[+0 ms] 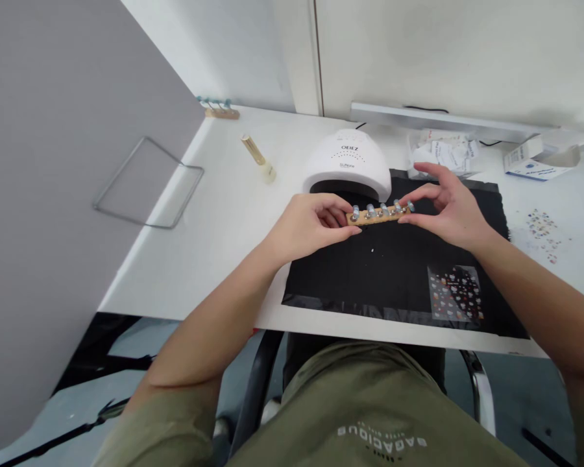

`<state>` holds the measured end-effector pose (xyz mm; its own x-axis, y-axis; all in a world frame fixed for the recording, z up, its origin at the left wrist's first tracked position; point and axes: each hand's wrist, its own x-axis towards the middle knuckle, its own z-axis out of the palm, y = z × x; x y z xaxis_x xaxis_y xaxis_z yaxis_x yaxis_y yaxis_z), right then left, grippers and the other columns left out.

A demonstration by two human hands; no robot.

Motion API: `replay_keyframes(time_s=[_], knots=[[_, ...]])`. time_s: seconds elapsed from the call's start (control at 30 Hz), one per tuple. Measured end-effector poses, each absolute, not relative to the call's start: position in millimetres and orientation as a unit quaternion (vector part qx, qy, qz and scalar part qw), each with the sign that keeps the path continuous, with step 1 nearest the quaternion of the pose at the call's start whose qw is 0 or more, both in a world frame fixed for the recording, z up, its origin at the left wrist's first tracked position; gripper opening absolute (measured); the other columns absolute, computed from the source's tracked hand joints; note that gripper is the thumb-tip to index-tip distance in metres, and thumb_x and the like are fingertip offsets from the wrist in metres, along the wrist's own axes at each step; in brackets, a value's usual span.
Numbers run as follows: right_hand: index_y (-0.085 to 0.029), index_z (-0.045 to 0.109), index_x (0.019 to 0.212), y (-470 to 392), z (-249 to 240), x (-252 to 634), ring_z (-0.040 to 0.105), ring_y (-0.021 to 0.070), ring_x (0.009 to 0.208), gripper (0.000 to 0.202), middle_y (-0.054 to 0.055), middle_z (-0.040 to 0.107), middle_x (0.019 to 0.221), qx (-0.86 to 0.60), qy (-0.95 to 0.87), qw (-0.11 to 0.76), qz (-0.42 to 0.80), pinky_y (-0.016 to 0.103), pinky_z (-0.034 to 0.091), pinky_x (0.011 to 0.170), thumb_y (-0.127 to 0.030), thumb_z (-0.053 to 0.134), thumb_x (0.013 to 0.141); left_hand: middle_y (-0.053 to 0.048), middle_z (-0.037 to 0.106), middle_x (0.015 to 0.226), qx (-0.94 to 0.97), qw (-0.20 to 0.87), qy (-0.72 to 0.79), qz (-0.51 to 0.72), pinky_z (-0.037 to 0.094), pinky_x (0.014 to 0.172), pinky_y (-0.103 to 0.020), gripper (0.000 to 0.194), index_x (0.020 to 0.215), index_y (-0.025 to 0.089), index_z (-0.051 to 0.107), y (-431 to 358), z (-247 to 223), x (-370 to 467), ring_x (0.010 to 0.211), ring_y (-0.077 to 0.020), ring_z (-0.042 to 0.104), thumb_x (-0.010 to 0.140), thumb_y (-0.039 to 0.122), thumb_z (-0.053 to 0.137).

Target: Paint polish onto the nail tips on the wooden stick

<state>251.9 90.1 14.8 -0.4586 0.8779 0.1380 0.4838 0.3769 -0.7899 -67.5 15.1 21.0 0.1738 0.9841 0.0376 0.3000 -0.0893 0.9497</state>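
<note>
Over the black mat point(394, 272), both hands pinch a wooden strip point(379, 215) of nail tips. Left hand point(307, 226) grip is clamped on its left end, right hand point(448, 204) on its right. Just beyond sits the white nail lamp point(346, 162).

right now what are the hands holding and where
A small wooden strip with five pale blue nail tips, held by its two ends: left hand at one, right hand at the other.

Lamp point(346, 161) behind strip point(379, 213), seemingly.
</note>
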Motion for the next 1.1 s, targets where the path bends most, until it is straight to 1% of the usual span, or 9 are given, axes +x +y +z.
replay_keyframes(time_s=[0.13, 0.2, 0.33, 0.43, 0.53, 0.67, 0.87, 0.97, 1.1], knots=[[-0.037, 0.040, 0.175, 87.5, 16.0, 249.5, 0.084, 0.0402, 0.128, 0.106, 0.008, 0.089, 0.118, -0.419, -0.787, 0.284, 0.352, 0.073, 0.057, 0.131, -0.071, 0.091, 0.089, -0.006, 0.083, 0.082, 0.624, 0.419, 0.543, 0.375, 0.071, 0.076, -0.035, 0.028, 0.097, 0.020, 0.086, 16.3, 18.0, -64.6, 0.075, -0.0213, 0.079, 0.078, 0.039, 0.093], [-0.037, 0.036, 0.179, 86.2, 14.6, 247.0, 0.084, 0.0384, 0.129, 0.105, 0.007, 0.089, 0.122, -0.402, -0.797, 0.290, 0.345, 0.071, 0.058, 0.132, -0.068, 0.087, 0.094, -0.006, 0.083, 0.080, 0.635, 0.398, 0.557, 0.357, 0.071, 0.076, -0.036, 0.025, 0.094, 0.020, 0.086, 16.4, 21.6, -68.8, 0.075, -0.0220, 0.080, 0.078, 0.038, 0.091], [-0.037, 0.019, 0.188, 82.4, 15.9, 245.1, 0.075, 0.0362, 0.144, 0.115, 0.009, 0.082, 0.152, -0.372, -0.805, 0.334, 0.319, 0.065, 0.062, 0.127, -0.056, 0.086, 0.097, -0.004, 0.082, 0.077, 0.652, 0.302, 0.611, 0.334, 0.071, 0.079, -0.037, 0.019, 0.090, 0.023, 0.088, 13.3, 40.2, -87.9, 0.075, -0.0221, 0.080, 0.079, 0.037, 0.087], [-0.034, 0.008, 0.190, 79.4, 21.4, 251.9, 0.066, 0.0366, 0.158, 0.123, 0.012, 0.075, 0.162, -0.372, -0.800, 0.365, 0.298, 0.064, 0.061, 0.130, -0.049, 0.087, 0.097, -0.003, 0.081, 0.074, 0.641, 0.290, 0.638, 0.312, 0.070, 0.076, -0.037, 0.014, 0.085, 0.026, 0.088, 10.5, 53.4, -101.5, 0.074, -0.0234, 0.080, 0.075, 0.036, 0.088], [-0.038, 0.007, 0.190, 77.2, 25.2, 265.4, 0.065, 0.0372, 0.160, 0.118, 0.011, 0.073, 0.164, -0.381, -0.797, 0.375, 0.282, 0.066, 0.060, 0.131, -0.047, 0.083, 0.100, -0.003, 0.080, 0.072, 0.634, 0.282, 0.661, 0.288, 0.069, 0.077, -0.037, 0.010, 0.082, 0.027, 0.087, 7.6, 55.0, -107.0, 0.074, -0.0239, 0.080, 0.075, 0.033, 0.087], [-0.040, 0.010, 0.189, 74.0, 23.5, 282.6, 0.066, 0.0372, 0.160, 0.115, 0.012, 0.074, 0.161, -0.388, -0.789, 0.385, 0.279, 0.062, 0.063, 0.128, -0.046, 0.083, 0.100, -0.002, 0.082, 0.074, 0.602, 0.255, 0.703, 0.278, 0.069, 0.080, -0.038, 0.011, 0.081, 0.027, 0.085, 0.8, 37.7, -105.8, 0.077, -0.0252, 0.082, 0.076, 0.036, 0.089], [-0.053, 0.022, 0.184, 68.9, 19.5, 287.3, 0.076, 0.0379, 0.141, 0.103, 0.008, 0.077, 0.154, -0.384, -0.793, 0.372, 0.292, 0.064, 0.069, 0.115, -0.044, 0.081, 0.101, -0.007, 0.090, 0.092, 0.601, 0.228, 0.715, 0.273, 0.069, 0.088, -0.040, 0.022, 0.092, 0.022, 0.083, 2.5, 5.2, -95.2, 0.087, -0.0266, 0.085, 0.086, 0.043, 0.089], [-0.051, 0.020, 0.185, 65.1, 21.3, 281.5, 0.076, 0.0384, 0.139, 0.104, 0.007, 0.078, 0.152, -0.373, -0.804, 0.360, 0.291, 0.066, 0.068, 0.114, -0.042, 0.080, 0.100, -0.008, 0.091, 0.099, 0.617, 0.216, 0.712, 0.257, 0.068, 0.096, -0.041, 0.024, 0.095, 0.022, 0.084, 12.4, -1.1, -84.5, 0.093, -0.0268, 0.086, 0.088, 0.044, 0.092], [-0.047, 0.017, 0.186, 54.7, 26.9, 271.2, 0.075, 0.0385, 0.140, 0.103, 0.010, 0.077, 0.154, -0.369, -0.823, 0.327, 0.283, 0.064, 0.067, 0.114, -0.043, 0.077, 0.102, -0.008, 0.089, 0.094, 0.632, 0.184, 0.719, 0.220, 0.062, 0.092, -0.043, 0.025, 0.092, 0.024, 0.084, 28.8, -4.9, -67.6, 0.093, -0.0295, 0.083, 0.091, 0.047, 0.093]])
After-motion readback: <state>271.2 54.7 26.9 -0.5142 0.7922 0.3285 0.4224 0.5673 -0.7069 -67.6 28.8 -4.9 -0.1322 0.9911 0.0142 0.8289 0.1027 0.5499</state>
